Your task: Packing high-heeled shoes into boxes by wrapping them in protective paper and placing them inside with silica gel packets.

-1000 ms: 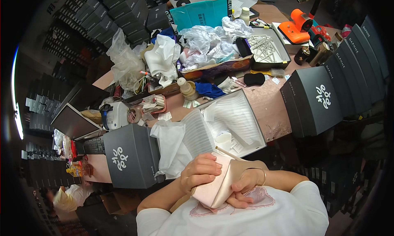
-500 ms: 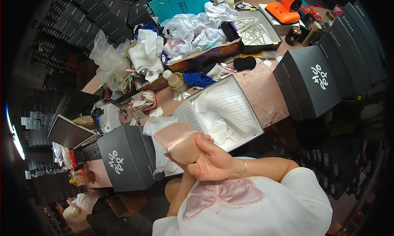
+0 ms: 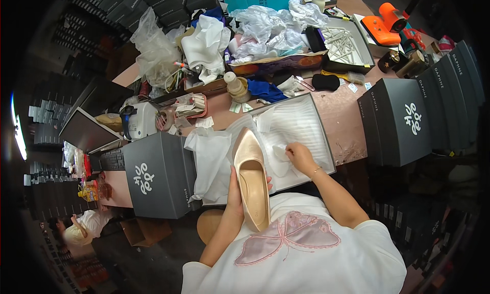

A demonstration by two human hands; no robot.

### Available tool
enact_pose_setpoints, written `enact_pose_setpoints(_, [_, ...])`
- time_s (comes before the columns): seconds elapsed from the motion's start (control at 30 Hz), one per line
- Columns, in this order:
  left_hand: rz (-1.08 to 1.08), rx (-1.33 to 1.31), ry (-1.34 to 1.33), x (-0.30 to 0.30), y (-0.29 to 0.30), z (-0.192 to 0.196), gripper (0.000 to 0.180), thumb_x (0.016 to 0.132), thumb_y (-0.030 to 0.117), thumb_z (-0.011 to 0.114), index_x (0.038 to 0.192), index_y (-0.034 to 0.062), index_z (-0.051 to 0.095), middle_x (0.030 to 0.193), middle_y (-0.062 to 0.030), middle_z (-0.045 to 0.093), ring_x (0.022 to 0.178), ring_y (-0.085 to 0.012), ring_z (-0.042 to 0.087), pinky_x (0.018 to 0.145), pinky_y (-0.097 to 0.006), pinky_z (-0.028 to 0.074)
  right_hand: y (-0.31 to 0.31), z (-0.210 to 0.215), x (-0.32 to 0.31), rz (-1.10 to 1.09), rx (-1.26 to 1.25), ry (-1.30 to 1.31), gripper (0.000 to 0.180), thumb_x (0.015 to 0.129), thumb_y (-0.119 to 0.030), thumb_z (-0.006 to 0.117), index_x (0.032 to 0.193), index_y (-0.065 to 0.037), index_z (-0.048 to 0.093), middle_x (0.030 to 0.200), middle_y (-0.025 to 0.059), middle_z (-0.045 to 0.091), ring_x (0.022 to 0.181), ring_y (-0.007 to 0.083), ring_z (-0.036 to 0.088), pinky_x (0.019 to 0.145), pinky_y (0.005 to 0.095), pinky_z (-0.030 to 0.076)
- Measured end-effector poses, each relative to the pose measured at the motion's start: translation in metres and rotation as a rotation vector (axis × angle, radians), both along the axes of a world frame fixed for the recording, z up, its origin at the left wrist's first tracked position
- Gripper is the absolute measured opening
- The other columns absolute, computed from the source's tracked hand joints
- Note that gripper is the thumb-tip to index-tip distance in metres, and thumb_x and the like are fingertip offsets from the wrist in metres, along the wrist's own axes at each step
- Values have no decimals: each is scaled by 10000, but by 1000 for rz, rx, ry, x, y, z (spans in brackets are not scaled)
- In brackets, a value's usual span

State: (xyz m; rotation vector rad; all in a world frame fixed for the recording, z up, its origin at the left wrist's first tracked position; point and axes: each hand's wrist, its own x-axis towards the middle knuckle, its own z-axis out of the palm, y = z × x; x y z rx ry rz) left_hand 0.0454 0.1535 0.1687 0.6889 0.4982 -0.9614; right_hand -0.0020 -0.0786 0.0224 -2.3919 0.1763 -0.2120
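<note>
A champagne satin pump [image 3: 247,148] with a pointed toe stands tilted in front of my chest, toe away from me, its opening and beige insole showing. My left hand [image 3: 234,196] is wrapped around it, fingertips coming out on the far side. Over the open shoebox [image 3: 329,156], my right hand [image 3: 302,160] pinches the edge of a thin white rounded piece [image 3: 279,153]. White ribbed wrapping [image 3: 301,120] lines the box, and loose white tissue paper [image 3: 209,148] spills over its left side.
Closed dark grey shoeboxes stand at the left [image 3: 158,176] and right [image 3: 393,123]. Behind lie a cream bottle [image 3: 236,84], a blue cloth [image 3: 266,91], a black pad [image 3: 325,82], a brush [image 3: 349,77], crumpled plastic [image 3: 265,31] and an orange tape dispenser [image 3: 383,28].
The pump has turned to show its opening, now in my left hand alone. My right hand has left it and moved right to the white piece in the box.
</note>
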Motion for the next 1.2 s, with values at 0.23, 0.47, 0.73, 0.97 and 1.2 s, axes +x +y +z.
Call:
enact_pose_setpoints(0.23, [65, 18, -11, 5, -17, -3, 809, 885, 721, 302, 1297, 44, 460, 1140, -139, 593, 1024, -278, 611, 881, -431, 520, -18, 159, -7, 109, 1657, 543, 123, 919, -93, 589, 1029, -61, 543, 695, -38, 473, 494, 34, 363, 425, 192, 274])
enact_pose_setpoints(0.47, [57, -64, -93, -2, -31, 16, 736, 914, 687, 271, 1303, 92, 457, 1199, -120, 567, 1068, -256, 594, 888, -418, 517, 59, 168, -3, 138, 400, 7, 217, 845, -163, 685, 1003, -59, 579, 916, 86, 602, 613, 178, 575, 579, 285, 493])
enact_pose_setpoints(0.73, [68, -43, -63, -7, -29, 6, 682, 938, 641, 288, 1333, 98, 412, 1266, -138, 515, 1139, -262, 550, 934, -440, 494, 59, 157, 16, 362, -100, -197, 206, 750, -192, 694, 877, -77, 578, 827, 79, 567, 697, 260, 596, 616, 369, 492])
enact_pose_setpoints(0.97, [104, 4, -26, -11, -17, -8, 713, 910, 669, 322, 1281, 79, 475, 1154, -169, 578, 1028, -280, 605, 875, -454, 519, 58, 155, 39, 387, 149, -19, 179, 814, -224, 651, 850, -48, 653, 783, 92, 642, 725, 277, 630, 640, 384, 495])
enact_pose_setpoints(1.2, [120, 13, 29, -6, -9, -8, 745, 892, 676, 365, 1255, 37, 481, 1084, -189, 587, 967, -302, 610, 855, -472, 523, 15, 35, -4, 370, -382, 399, 378, 700, -285, 774, 978, -76, 626, 968, 93, 636, 916, 287, 611, 752, 400, 487])
